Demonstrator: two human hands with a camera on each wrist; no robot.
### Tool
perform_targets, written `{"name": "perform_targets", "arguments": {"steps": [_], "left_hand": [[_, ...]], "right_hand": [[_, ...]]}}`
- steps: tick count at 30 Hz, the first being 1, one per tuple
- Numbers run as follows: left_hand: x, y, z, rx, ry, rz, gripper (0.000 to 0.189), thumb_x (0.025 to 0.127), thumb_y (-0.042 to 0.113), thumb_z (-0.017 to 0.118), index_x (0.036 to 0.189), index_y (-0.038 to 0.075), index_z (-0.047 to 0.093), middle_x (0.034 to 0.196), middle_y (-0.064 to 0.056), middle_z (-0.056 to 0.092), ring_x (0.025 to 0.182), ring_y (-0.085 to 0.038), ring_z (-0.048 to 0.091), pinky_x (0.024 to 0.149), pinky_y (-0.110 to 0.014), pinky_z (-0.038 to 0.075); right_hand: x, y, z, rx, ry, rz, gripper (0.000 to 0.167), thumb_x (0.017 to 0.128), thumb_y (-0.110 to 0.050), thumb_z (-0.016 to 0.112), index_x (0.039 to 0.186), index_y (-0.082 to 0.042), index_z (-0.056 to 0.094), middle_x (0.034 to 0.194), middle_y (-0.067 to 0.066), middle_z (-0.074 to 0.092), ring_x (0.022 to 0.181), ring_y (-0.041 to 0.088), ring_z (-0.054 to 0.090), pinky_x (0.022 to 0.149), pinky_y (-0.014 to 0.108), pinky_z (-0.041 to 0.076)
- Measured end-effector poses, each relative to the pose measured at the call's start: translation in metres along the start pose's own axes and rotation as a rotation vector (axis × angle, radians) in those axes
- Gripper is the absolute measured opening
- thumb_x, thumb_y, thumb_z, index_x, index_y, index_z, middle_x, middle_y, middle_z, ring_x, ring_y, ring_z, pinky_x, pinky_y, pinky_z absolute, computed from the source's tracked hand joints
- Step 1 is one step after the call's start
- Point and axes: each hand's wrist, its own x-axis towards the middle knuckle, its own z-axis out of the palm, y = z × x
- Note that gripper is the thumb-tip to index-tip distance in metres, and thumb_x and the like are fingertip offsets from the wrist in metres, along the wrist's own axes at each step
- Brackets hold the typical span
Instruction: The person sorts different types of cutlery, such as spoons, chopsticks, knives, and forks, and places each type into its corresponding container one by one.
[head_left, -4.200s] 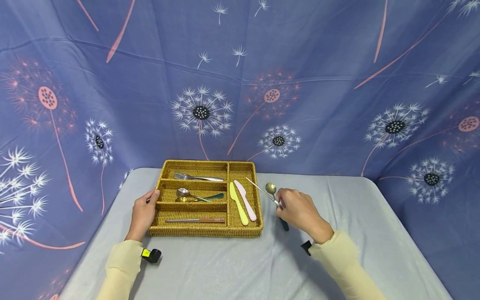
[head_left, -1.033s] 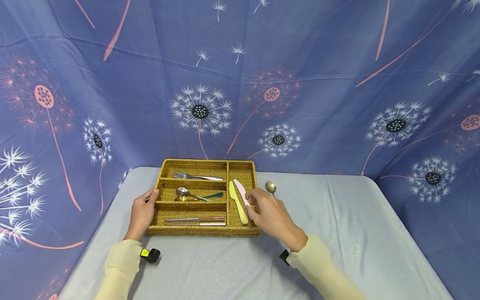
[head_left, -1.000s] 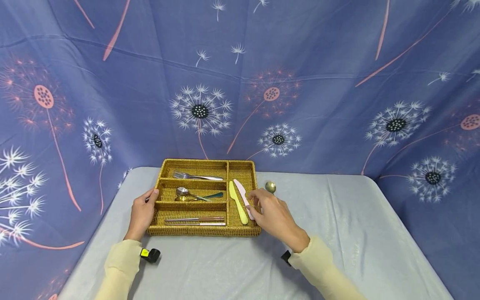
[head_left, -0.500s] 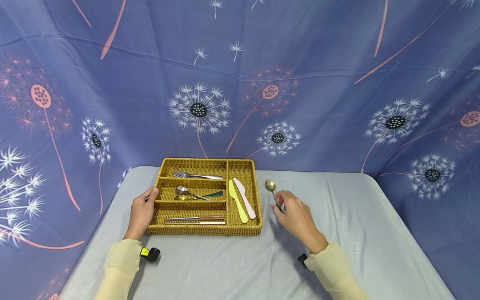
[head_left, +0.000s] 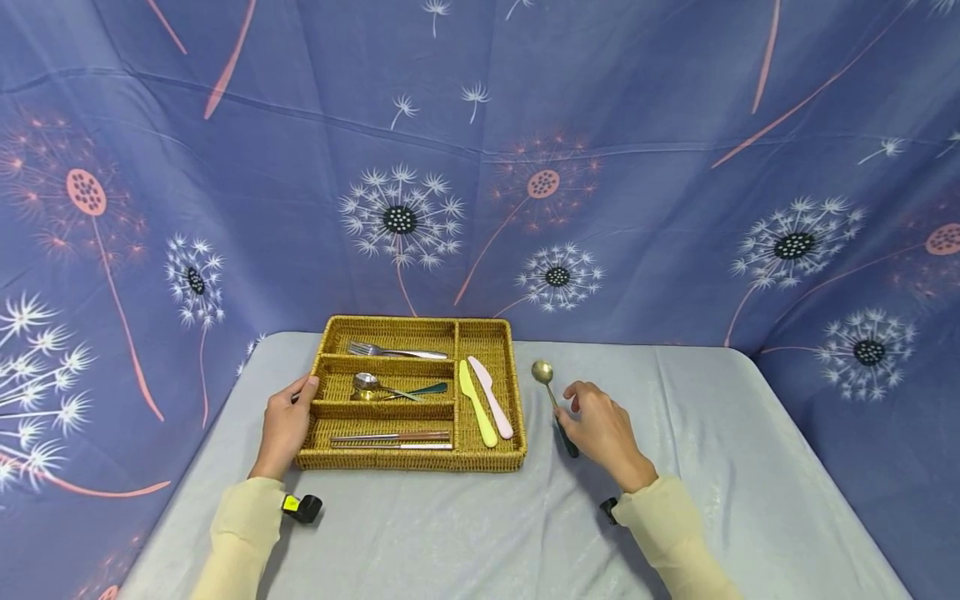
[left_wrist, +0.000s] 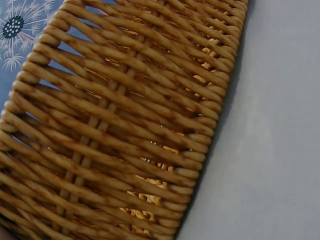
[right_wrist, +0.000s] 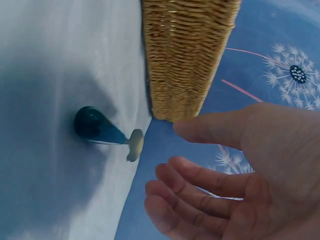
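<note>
My left hand (head_left: 284,429) grips the left wall of a woven cutlery tray (head_left: 412,462), thumb over the rim. In the left wrist view the tray's wicker side (left_wrist: 120,110) fills most of the picture. My right hand (head_left: 600,425) is just right of a spoon (head_left: 543,372) with a gold bowl and a dark green handle, which lies on the table. The right wrist view shows the thumb and loosely bent fingers (right_wrist: 200,195) apart, with nothing between them; the spoon's green handle end (right_wrist: 92,124) lies beyond them.
In the tray lie a fork (head_left: 397,352) at the back, spoons (head_left: 386,388) in the middle, chopsticks (head_left: 390,442) in front, and a yellow knife (head_left: 477,407) and a pink knife (head_left: 491,400) on the right. A grey cloth (head_left: 450,533) covers the table; a blue patterned curtain (head_left: 637,100) hangs behind.
A pale-handled chopstick held by the right hand at first now lies in the tray's front compartment. The right hand then went from the pink knife back to the spoon, and its fingers now stand apart beside it.
</note>
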Motion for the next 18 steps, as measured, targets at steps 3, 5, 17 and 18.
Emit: {"name": "perform_targets", "arguments": {"steps": [3, 5, 17, 18], "left_hand": [[0.000, 0.000, 0.000, 0.001, -0.001, 0.002, 0.069, 0.115, 0.053, 0.040, 0.166, 0.006, 0.040, 0.170, -0.022, 0.036, 0.160, -0.043, 0.028, 0.130, -0.060, 0.025], [-0.001, 0.000, 0.000, 0.002, -0.001, 0.001, 0.069, 0.115, 0.053, 0.040, 0.166, 0.006, 0.040, 0.170, -0.021, 0.036, 0.160, -0.043, 0.027, 0.130, -0.060, 0.025], [-0.003, 0.001, 0.000, 0.005, -0.004, -0.013, 0.069, 0.115, 0.053, 0.040, 0.167, 0.008, 0.038, 0.170, -0.022, 0.035, 0.159, -0.044, 0.028, 0.129, -0.061, 0.026], [-0.003, 0.002, 0.000, 0.005, -0.001, -0.011, 0.069, 0.115, 0.053, 0.040, 0.167, 0.007, 0.038, 0.170, -0.022, 0.036, 0.159, -0.044, 0.029, 0.129, -0.061, 0.026]], "right_hand": [[0.000, 0.003, 0.002, 0.000, -0.024, 0.024, 0.028, 0.094, -0.014, 0.084, 0.115, 0.002, 0.072, 0.092, 0.011, 0.067, 0.064, 0.019, 0.057, 0.052, 0.037, 0.047], [0.000, 0.006, 0.005, -0.005, -0.044, 0.038, 0.029, 0.093, -0.014, 0.084, 0.114, 0.002, 0.072, 0.090, 0.010, 0.067, 0.066, 0.020, 0.059, 0.054, 0.037, 0.049], [-0.001, 0.016, 0.019, 0.036, -0.138, 0.064, 0.012, 0.092, -0.004, 0.079, 0.090, -0.003, 0.067, 0.074, 0.001, 0.061, 0.062, 0.018, 0.055, 0.056, 0.036, 0.047], [0.000, 0.017, 0.019, 0.039, -0.137, 0.064, 0.012, 0.092, -0.003, 0.079, 0.090, -0.003, 0.067, 0.074, 0.001, 0.060, 0.062, 0.018, 0.055, 0.056, 0.036, 0.047]]}}
